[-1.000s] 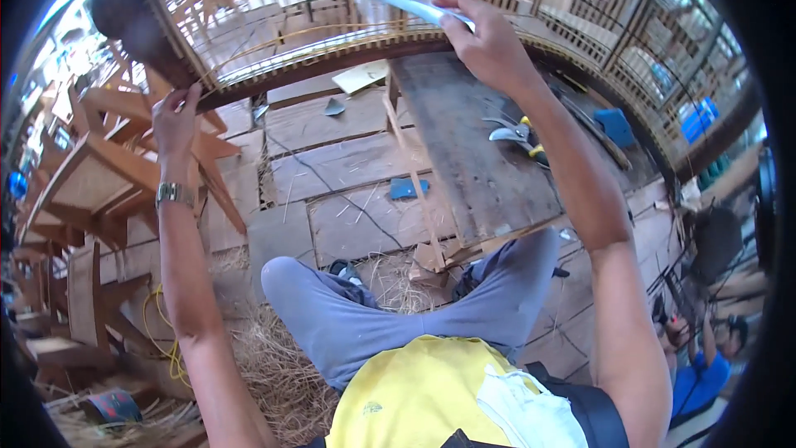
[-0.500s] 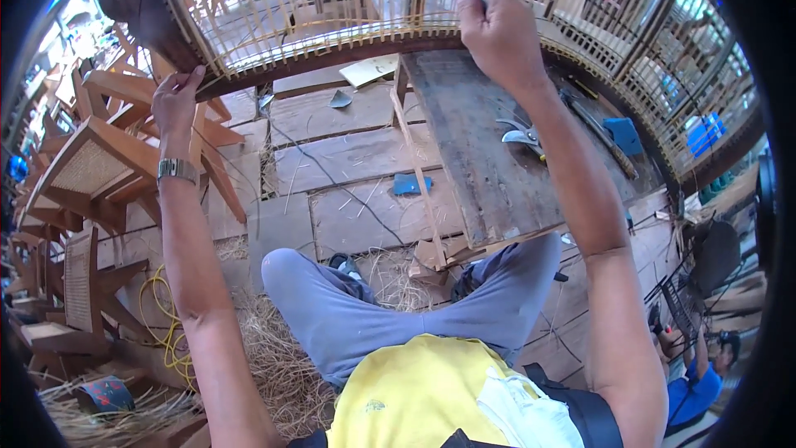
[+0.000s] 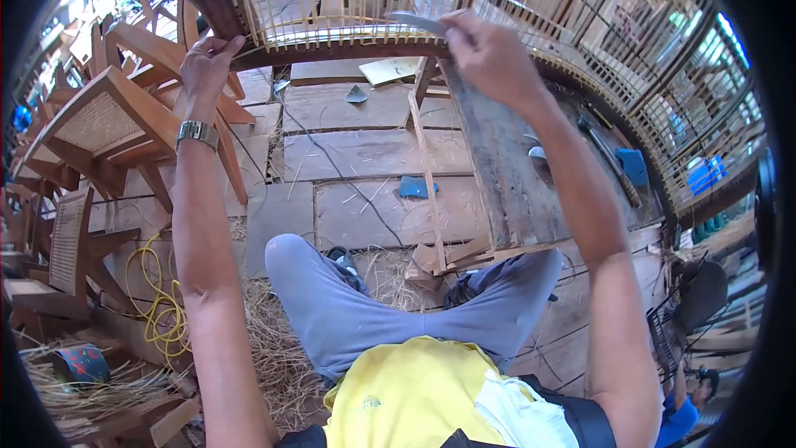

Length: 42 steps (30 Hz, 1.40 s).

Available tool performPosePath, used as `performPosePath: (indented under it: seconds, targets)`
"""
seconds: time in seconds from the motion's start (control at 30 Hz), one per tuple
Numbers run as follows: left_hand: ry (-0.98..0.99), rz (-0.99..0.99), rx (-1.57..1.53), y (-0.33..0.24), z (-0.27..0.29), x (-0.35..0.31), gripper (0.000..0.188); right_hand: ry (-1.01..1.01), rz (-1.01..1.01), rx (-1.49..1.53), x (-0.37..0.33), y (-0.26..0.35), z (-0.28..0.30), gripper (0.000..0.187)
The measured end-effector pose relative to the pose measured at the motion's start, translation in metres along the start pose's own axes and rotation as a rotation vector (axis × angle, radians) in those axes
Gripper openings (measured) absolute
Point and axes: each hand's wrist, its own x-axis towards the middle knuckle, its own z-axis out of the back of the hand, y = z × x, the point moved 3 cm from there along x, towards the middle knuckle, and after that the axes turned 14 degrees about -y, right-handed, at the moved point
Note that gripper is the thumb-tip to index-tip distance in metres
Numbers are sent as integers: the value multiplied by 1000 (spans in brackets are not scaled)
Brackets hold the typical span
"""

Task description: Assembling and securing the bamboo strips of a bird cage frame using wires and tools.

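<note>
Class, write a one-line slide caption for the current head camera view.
Left hand at the corner of a dark wooden frame, right hand holding a slim grey tool, wooden chairs at left.

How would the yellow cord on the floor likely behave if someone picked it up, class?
The yellow cord would probably be floppy, since it lies in loose, curving loops. It looks thin, so it is likely light. Its loops overlap, so it might tangle when lifted.

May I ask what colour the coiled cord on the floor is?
The cord is yellow, shown best in the head view.
</note>
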Motion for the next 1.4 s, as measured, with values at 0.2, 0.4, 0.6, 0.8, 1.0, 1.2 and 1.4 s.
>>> performPosePath:
  seconds: [0.2,0.4,0.6,0.8,1.0,1.2,1.4]
  targets:
    - [1,-22,-4,8,-4,2,47,-110,107,92,2,16,-6,29]
    - [41,24,55,5,-1,2,42,-413,148,294,1,23,-3,29]
    - [-2,-49,15,9,-3,3,47,-103,165,157,8,33,-20,31]
    - [5,-23,-19,9,0,-1,47,82,218,116,11,42,-39,25]
    - [-28,-14,-36,3,6,-7,41,-271,136,227,19,52,-43,25]
    - [-20,-2,-46,9,4,-9,40,-241,181,130,24,65,-41,24]
    - [-11,25,-83,9,4,-9,38,-156,237,130,14,85,-52,27]
